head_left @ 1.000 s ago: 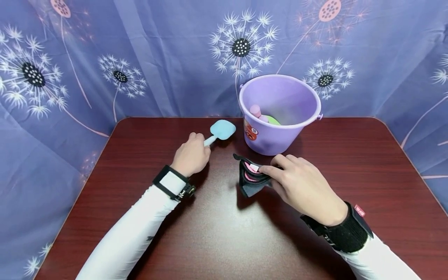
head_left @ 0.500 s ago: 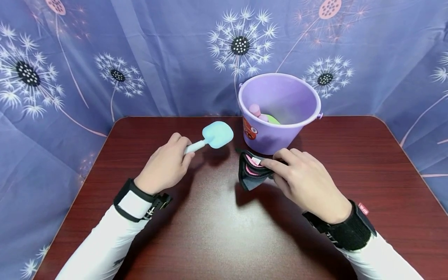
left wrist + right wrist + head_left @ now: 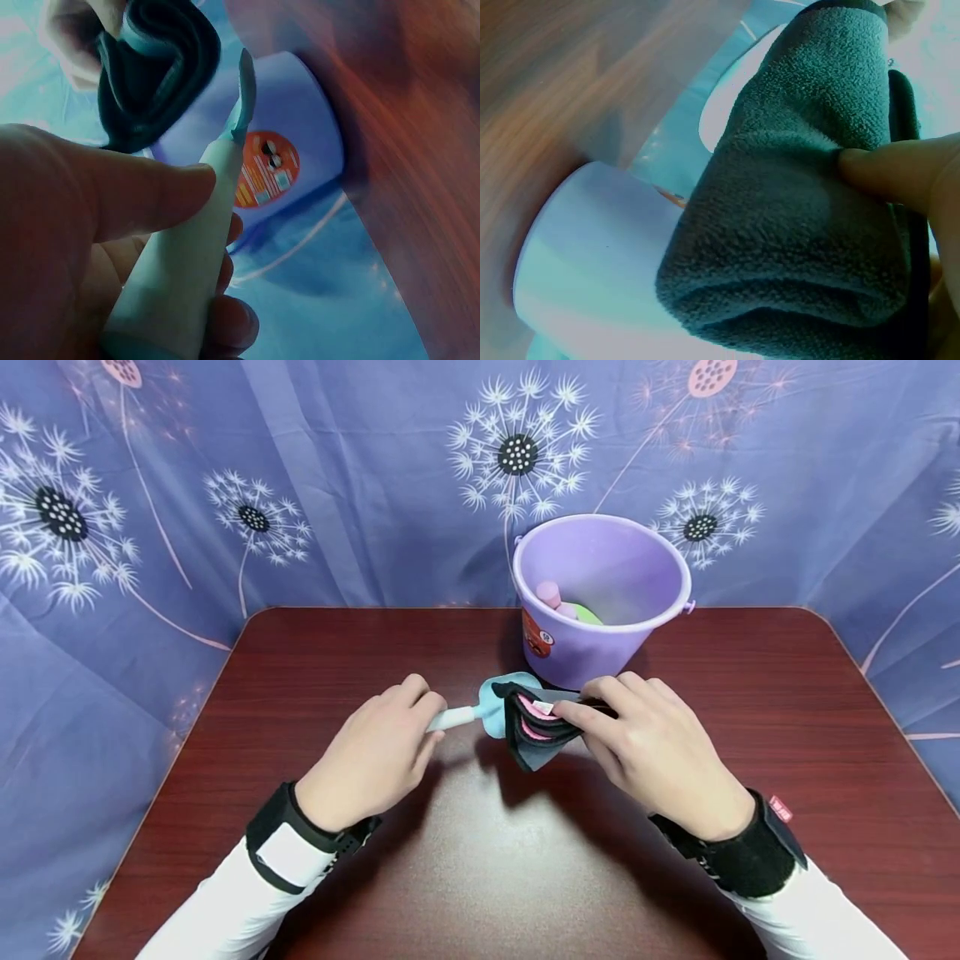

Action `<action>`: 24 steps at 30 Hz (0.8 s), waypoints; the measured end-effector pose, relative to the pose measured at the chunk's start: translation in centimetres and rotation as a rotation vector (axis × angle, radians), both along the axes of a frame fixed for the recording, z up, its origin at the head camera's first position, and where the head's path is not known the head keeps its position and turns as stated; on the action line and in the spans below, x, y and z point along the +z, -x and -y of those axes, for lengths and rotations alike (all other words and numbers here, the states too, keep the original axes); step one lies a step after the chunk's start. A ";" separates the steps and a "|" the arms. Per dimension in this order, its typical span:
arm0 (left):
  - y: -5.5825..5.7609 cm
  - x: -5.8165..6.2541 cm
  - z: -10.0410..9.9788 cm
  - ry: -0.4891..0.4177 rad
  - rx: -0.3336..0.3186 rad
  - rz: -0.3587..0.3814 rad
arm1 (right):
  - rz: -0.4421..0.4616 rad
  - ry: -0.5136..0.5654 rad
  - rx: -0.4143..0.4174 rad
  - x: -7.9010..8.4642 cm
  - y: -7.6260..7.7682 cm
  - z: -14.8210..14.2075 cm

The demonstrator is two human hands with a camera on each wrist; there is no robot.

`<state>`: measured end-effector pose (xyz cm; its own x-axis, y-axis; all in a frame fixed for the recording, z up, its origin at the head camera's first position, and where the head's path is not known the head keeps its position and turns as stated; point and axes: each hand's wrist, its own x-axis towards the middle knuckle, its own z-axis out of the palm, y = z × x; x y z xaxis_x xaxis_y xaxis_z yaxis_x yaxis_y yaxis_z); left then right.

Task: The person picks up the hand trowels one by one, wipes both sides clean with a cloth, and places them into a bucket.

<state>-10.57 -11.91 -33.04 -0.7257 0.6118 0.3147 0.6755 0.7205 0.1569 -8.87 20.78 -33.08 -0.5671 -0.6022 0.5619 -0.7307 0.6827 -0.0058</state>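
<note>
My left hand [image 3: 375, 752] grips the white handle of a light blue toy shovel [image 3: 492, 714]. In the left wrist view, thumb and fingers wrap round the handle of that shovel [image 3: 180, 255]. My right hand [image 3: 652, 743] pinches a folded dark grey cloth [image 3: 536, 752] with black edging, pink inside and a white tag. Part of the shovel's blade lies behind the cloth in the head view; whether they touch, I cannot tell. Seen from the right wrist, the cloth [image 3: 780, 202] looks fuzzy, with the thumb pressed on it.
Just beyond the cloth stands a purple bucket [image 3: 592, 656] with a red sticker. Inside it are a pink piece [image 3: 548, 594] and a green piece [image 3: 587, 614]. The dark red wooden table [image 3: 300, 660] backs onto a blue curtain [image 3: 390, 485] with dandelion prints.
The left hand has lifted the shovel from near the table's back edge, drawn it left and nearer, then moved it right to the cloth. The right hand has stayed almost still.
</note>
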 end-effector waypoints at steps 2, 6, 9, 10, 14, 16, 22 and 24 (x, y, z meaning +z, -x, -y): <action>-0.3 -0.1 -0.4 0.011 -0.015 -0.019 | -0.007 -0.009 -0.001 -0.1 -0.1 0.1; -0.9 -0.2 -1.1 0.029 -0.036 -0.052 | -0.022 -0.041 -0.014 -0.2 -0.2 0.4; -1.3 -0.3 -1.6 0.043 -0.039 -0.066 | -0.034 -0.065 -0.028 -0.3 -0.3 0.6; -1.5 -0.3 -1.7 0.047 -0.040 -0.070 | -0.040 -0.068 -0.030 -0.3 -0.3 0.6; -1.9 -0.5 -2.1 0.062 -0.046 -0.095 | -0.053 -0.082 -0.034 -0.5 -0.5 0.8; -2.1 -0.6 -2.2 0.070 -0.055 -0.113 | -0.058 -0.093 -0.034 -0.6 -0.5 0.9; -2.4 -0.8 -2.4 0.081 -0.072 -0.144 | -0.084 -0.150 -0.041 -0.9 -0.4 1.1; -2.4 -0.8 -2.4 0.082 -0.072 -0.145 | -0.092 -0.168 -0.048 -1.0 -0.3 1.1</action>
<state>-8.19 -9.51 -33.88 -0.6295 0.6887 0.3596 0.7374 0.6755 -0.0028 -8.56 19.73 -34.10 -0.5486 -0.6650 0.5067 -0.6892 0.7028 0.1763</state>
